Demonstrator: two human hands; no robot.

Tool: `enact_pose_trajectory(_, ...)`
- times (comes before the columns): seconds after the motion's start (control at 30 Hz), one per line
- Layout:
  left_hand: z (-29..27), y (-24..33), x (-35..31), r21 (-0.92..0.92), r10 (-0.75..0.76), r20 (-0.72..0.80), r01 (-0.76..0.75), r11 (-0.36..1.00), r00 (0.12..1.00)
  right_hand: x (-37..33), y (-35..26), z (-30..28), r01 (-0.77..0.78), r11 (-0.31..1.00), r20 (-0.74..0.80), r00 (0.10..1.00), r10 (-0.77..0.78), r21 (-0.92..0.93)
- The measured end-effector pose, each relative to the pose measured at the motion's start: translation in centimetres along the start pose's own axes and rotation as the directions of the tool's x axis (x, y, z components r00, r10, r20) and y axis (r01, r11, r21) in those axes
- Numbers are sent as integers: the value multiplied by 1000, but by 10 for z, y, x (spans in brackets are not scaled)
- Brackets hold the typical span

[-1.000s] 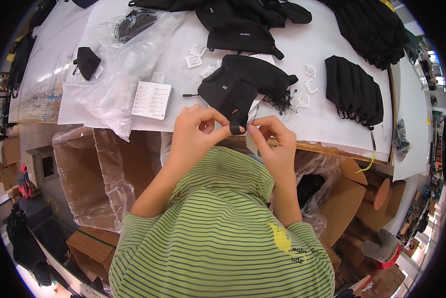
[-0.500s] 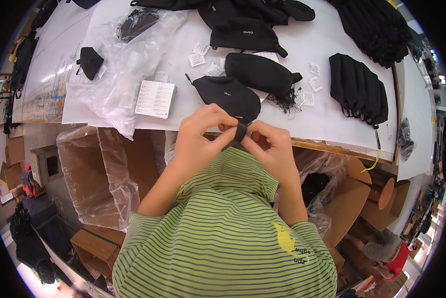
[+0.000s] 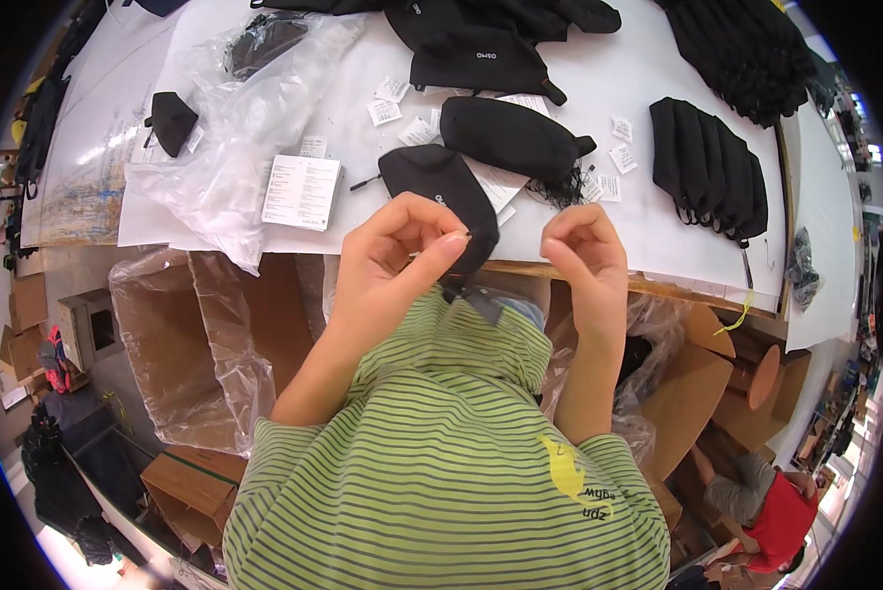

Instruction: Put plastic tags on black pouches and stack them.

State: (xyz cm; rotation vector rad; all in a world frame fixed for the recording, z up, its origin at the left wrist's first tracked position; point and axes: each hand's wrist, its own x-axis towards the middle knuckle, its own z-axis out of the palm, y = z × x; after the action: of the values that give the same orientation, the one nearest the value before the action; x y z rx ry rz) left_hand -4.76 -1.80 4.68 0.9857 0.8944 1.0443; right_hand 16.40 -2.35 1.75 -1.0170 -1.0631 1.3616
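Observation:
A small black pouch (image 3: 443,182) lies tilted at the table's front edge, its lower end hanging over. My left hand (image 3: 397,258) is closed in a pinch at the pouch's edge, with a tiny orange bit showing at the thumb tip. Below the fingers a dark strap tab (image 3: 481,303) dangles in front of my shirt. My right hand (image 3: 591,270) is raised apart from the pouch, its thumb and fingers curled together; what they hold, if anything, is too small to see. Just beyond lies a fuller black pouch (image 3: 510,136) with a tangle of black cords (image 3: 559,187).
White printed cards (image 3: 302,192) and clear plastic bags (image 3: 254,118) lie at left, near a small black pouch (image 3: 173,123). Black pouches (image 3: 707,172) stand in a row at right. Under the table are plastic-lined cartons (image 3: 181,344). A person in red (image 3: 784,516) is at lower right.
My hands have parted: the right moved right, away from the strap, and the left shifted slightly left. The strap tab now hangs loose. The pouch has turned, its lower end dropping over the edge.

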Motion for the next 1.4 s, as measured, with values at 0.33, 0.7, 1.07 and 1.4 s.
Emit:
enact_pose_trajectory(0.33,3,0,4,55,69,-9,-68,996,998,-15,22,23,-156,799,238,906,350,-581)
enact_pose_trajectory(0.7,3,-23,3,410,-64,-7,62,910,998,-12,31,28,-290,957,-83,953,290,13)
enact_pose_trajectory(1.07,2,-32,7,440,0,-63,28,897,998,-11,30,33,-214,975,-114,969,220,61)
enact_pose_trajectory(1.4,0,-29,7,463,-46,-52,65,884,998,-9,31,35,-149,980,-138,982,130,-133)
